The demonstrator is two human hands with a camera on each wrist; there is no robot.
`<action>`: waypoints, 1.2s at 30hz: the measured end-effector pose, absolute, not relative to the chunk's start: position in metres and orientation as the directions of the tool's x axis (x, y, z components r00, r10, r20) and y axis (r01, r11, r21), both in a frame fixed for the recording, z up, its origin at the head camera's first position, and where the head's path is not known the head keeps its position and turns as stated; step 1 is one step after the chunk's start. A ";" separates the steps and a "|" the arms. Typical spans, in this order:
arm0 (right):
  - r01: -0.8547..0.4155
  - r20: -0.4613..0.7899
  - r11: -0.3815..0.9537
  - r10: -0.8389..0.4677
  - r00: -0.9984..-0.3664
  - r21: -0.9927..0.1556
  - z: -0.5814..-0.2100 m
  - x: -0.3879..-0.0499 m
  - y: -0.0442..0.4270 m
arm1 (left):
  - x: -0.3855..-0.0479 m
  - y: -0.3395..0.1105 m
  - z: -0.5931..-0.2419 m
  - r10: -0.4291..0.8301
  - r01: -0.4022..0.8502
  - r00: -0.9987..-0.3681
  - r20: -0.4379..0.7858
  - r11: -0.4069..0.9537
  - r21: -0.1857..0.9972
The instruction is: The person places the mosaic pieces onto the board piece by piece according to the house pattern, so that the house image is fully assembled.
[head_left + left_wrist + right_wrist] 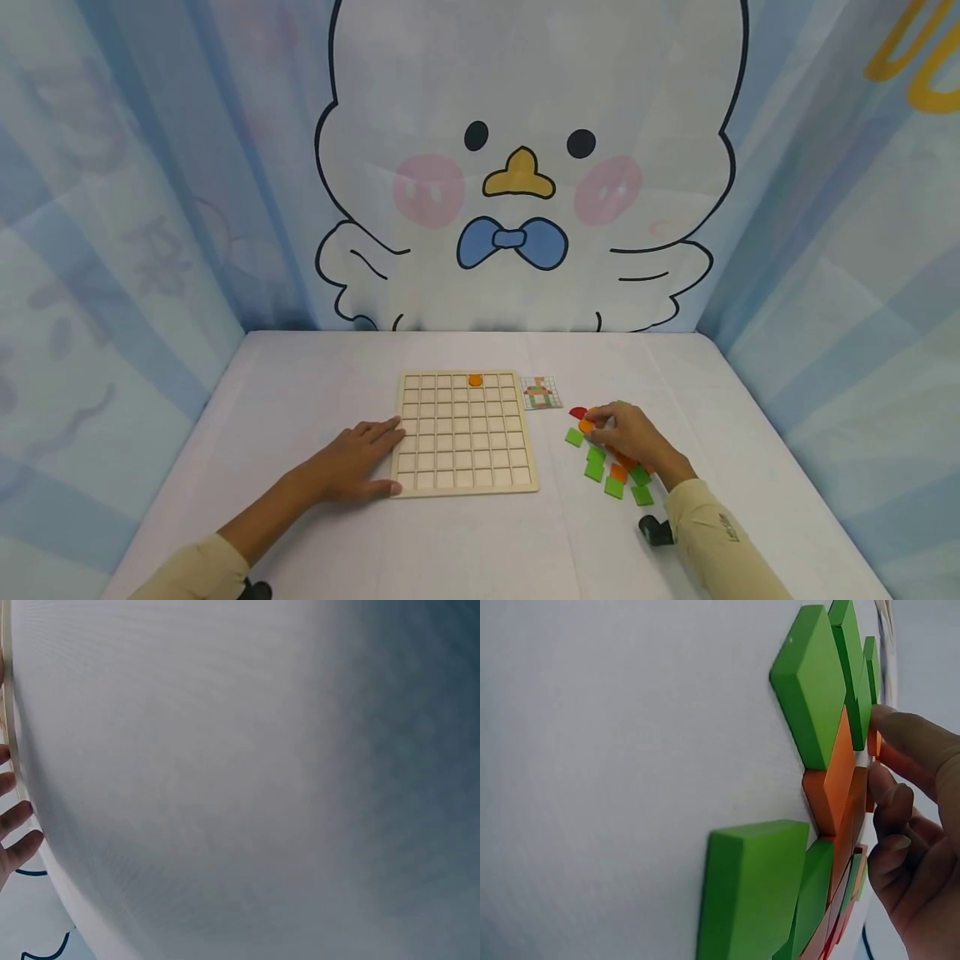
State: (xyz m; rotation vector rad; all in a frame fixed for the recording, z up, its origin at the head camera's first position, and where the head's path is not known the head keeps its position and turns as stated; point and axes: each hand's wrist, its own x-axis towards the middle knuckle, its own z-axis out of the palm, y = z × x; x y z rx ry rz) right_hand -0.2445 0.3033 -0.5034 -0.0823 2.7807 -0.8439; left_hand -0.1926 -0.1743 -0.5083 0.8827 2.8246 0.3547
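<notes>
A wooden grid board [465, 433] lies on the table with one orange round piece [476, 381] in its top row. Along the board's left edge rests my left hand [352, 462], fingers spread; its fingertips [22, 817] show at the left border of the left wrist view. My right hand [633, 433] is over the loose pieces right of the board, thumb and finger pinching an orange piece [587, 425]. In the right wrist view the right hand [922, 802] has its fingers at that piece, partly hidden, and its other fingers are curled.
A small pattern card [542, 392] lies against the board's right side. Several green pieces [594, 469], orange pieces [618, 472] and a red piece [577, 412] are scattered beside the right hand. A printed curtain [525, 292] stands behind the table.
</notes>
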 end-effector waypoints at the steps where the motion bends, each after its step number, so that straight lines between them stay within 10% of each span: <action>1: 0.013 -0.204 0.831 -0.121 -0.971 -0.556 -0.504 -0.244 0.303 | -0.193 -0.174 -0.508 0.576 0.538 -0.813 -0.083 0.798 0.271; 36: -0.093 -0.118 0.821 -0.191 -0.975 -0.564 -0.506 -0.245 0.298 | -0.191 -0.173 -0.505 0.574 0.534 -0.814 -0.085 0.799 0.276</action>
